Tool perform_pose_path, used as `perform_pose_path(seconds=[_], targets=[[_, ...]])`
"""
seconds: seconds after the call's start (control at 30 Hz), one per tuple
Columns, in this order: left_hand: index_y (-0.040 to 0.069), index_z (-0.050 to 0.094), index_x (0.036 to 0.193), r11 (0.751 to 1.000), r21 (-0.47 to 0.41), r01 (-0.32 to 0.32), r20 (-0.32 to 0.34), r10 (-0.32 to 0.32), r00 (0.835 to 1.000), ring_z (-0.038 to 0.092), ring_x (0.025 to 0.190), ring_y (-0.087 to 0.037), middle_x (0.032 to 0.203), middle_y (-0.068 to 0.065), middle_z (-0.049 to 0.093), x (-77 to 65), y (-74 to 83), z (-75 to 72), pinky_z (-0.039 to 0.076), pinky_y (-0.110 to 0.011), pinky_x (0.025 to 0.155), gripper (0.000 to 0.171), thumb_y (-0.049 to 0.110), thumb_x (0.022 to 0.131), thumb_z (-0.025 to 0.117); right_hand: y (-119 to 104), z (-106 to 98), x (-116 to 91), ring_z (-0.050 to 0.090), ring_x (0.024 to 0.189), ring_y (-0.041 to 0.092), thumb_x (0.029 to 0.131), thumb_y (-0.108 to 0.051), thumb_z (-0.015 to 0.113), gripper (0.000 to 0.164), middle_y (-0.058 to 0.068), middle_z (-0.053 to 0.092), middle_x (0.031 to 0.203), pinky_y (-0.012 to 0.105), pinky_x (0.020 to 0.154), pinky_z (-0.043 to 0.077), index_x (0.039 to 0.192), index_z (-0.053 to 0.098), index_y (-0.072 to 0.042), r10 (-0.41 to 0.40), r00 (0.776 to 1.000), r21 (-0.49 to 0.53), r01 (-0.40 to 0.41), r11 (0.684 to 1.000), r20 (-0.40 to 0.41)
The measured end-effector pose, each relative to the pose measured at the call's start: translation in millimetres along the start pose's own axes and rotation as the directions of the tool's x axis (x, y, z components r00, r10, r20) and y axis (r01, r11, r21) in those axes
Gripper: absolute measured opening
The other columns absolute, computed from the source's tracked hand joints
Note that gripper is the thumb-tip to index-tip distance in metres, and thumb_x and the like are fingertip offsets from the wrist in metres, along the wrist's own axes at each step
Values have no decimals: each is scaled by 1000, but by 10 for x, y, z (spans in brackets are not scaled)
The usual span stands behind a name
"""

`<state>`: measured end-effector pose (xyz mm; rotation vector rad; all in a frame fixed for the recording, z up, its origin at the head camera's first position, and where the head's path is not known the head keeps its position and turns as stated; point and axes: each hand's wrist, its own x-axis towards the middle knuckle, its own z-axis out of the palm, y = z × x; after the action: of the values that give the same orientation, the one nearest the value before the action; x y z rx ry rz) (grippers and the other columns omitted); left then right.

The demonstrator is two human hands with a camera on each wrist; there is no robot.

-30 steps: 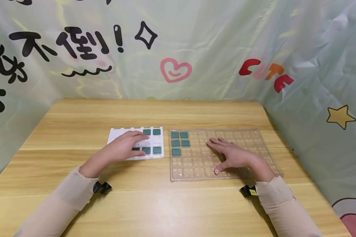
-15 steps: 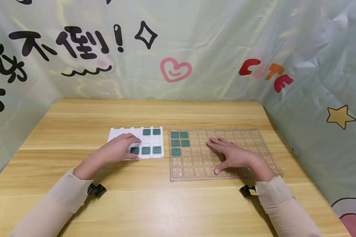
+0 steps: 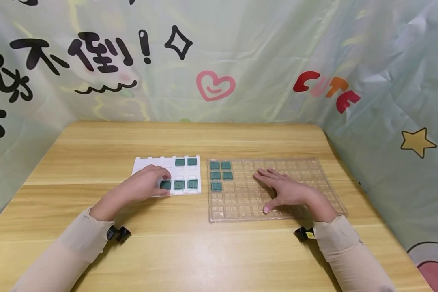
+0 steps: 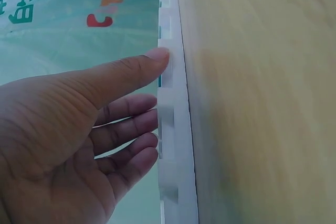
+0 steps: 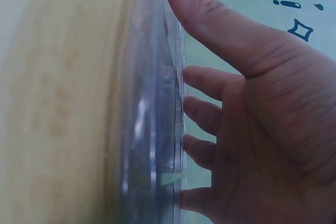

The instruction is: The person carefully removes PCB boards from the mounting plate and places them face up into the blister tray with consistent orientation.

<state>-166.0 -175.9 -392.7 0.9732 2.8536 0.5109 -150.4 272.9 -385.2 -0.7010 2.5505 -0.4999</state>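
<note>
In the head view, a white plastic tray (image 3: pixel 183 172) holds several square green circuit-board chips (image 3: pixel 192 184), in a back and a front row. My left hand (image 3: pixel 144 182) lies over its left part, fingers bent slightly. One darker green chip (image 3: pixel 166 185) shows between thumb and forefinger. In the left wrist view the thumb (image 4: pixel 159 55) touches the tray's front edge (image 4: pixel 178 103), and the other fingertips meet its top. My right hand (image 3: pixel 286 190) rests spread on a clear compartmented tray (image 3: pixel 237 198); its left columns hold several more green chips (image 3: pixel 215 176).
Both trays lie side by side on a wooden table (image 3: pixel 204 251), with a narrow gap between them. A printed cloth (image 3: pixel 263 44) hangs behind and along both sides. A small black camera sits at each wrist.
My left hand has drawn left across the white tray, baring more of the front-row chip by the thumb, and has since stayed nearly still. The right hand keeps its place.
</note>
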Motion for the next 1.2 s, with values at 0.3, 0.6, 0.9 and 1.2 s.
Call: perform_pose_path(seconds=[0.3,0.6,0.9,1.2], targets=[[3,68,105,1000,-2,11,4,-11,1000,57,99,-29,100,-5,66,12,16,-27,45,-46,93,38,26,79,83,9,-13,2,-2,146,40,69,-61,78,115,12,7,163,71,108,3,157,21,-15,-2,1000,2,2,1000,1],[1,68,105,1000,2,6,3,-6,1000,57,101,-31,101,-7,66,7,22,-24,44,-47,94,38,25,79,83,-5,-25,2,-2,146,41,69,-59,79,114,12,7,163,71,108,2,157,21,-14,-1,1000,12,1,1000,6],[0,70,108,1000,4,-7,15,7,1000,57,103,-31,105,-9,67,2,-10,-30,44,-47,96,40,26,81,81,-8,-34,9,-2,146,41,69,-59,79,115,12,7,163,71,107,1,157,21,-14,-3,1000,9,3,1000,0],[3,71,108,997,-59,-49,12,50,999,57,103,-30,104,-3,67,-4,-90,-36,44,-48,96,36,27,82,80,-11,-17,1,-2,146,41,70,-59,79,114,12,7,163,71,108,2,157,21,-15,-2,1000,10,2,1000,5]])
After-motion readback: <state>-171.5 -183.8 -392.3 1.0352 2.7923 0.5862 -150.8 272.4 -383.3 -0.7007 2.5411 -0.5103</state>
